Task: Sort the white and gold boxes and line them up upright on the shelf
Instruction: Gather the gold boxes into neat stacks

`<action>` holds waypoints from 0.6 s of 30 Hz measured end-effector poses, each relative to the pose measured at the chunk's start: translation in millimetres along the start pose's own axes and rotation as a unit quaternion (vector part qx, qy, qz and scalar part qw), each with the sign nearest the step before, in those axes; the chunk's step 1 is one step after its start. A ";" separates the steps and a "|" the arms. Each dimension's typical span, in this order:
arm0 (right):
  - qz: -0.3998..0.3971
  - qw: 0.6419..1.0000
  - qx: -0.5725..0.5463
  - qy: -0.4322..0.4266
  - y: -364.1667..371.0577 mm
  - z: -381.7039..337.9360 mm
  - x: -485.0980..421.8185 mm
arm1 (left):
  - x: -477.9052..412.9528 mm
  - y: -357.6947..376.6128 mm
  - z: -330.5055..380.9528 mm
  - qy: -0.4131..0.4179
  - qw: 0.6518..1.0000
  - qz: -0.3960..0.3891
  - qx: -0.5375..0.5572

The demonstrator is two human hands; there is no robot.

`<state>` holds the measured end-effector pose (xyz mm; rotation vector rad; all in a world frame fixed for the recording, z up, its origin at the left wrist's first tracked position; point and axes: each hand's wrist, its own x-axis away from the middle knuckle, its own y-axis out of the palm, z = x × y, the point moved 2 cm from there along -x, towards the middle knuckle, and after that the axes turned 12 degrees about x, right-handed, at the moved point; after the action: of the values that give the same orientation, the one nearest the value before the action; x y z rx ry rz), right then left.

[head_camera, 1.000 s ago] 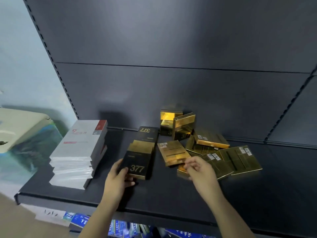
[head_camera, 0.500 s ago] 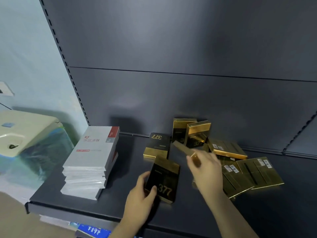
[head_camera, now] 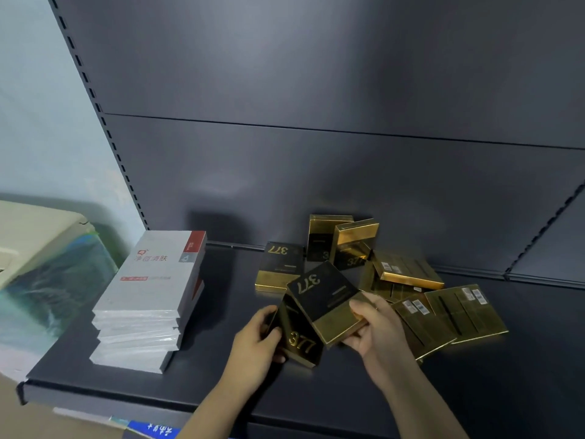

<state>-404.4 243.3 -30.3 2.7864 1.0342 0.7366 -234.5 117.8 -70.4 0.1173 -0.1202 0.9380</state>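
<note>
One dark shelf (head_camera: 474, 391) carries everything. At its left end the stack of white boxes (head_camera: 148, 296) lies flat, unmoved over the last second, and none of them stands upright yet. To the right, the loose heap of gold boxes (head_camera: 443, 312) is one box poorer, since the right hand has drawn one out of it. Behind, two upright gold boxes (head_camera: 345, 245) stand by the back panel, and a flat gold box (head_camera: 278, 267) lies in front of them, as before.

The left hand (head_camera: 253, 346) has its fingers curled round the edge of the lower box (head_camera: 299, 340), now tipped up off the shelf rather than flat on it. The right hand (head_camera: 380, 331) pinches the upper box (head_camera: 326, 299) by its gold end, thumb on top, and has brought it across the lower one. Gathering seems under way. The pair will probably be squared together, then stood beside the upright ones.
</note>
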 end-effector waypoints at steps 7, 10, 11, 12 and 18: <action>-0.008 0.996 0.088 0.001 -11.4 -12.8 0.4 | 3.1 -5.7 -5.6 0.022 0.999 -0.006 0.025; -0.034 0.950 0.299 -0.084 -12.2 -33.2 0.2 | 6.0 -5.7 -5.8 0.021 0.997 0.022 0.068; -0.044 0.920 0.372 -0.111 -9.2 -37.9 -0.9 | 7.6 -6.0 -5.1 0.041 0.996 0.037 0.065; -0.060 0.891 0.432 -0.129 -4.4 -39.9 -3.4 | 9.4 -6.2 -4.0 0.070 0.996 0.045 0.041; -0.020 0.672 0.703 -0.231 37.7 -21.4 -27.6 | 8.5 1.9 -0.9 0.140 0.987 0.004 -0.083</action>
<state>-410.0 194.9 -13.9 3.4538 2.0324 -1.4386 -231.1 125.8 -69.9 -0.1701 0.0607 0.9401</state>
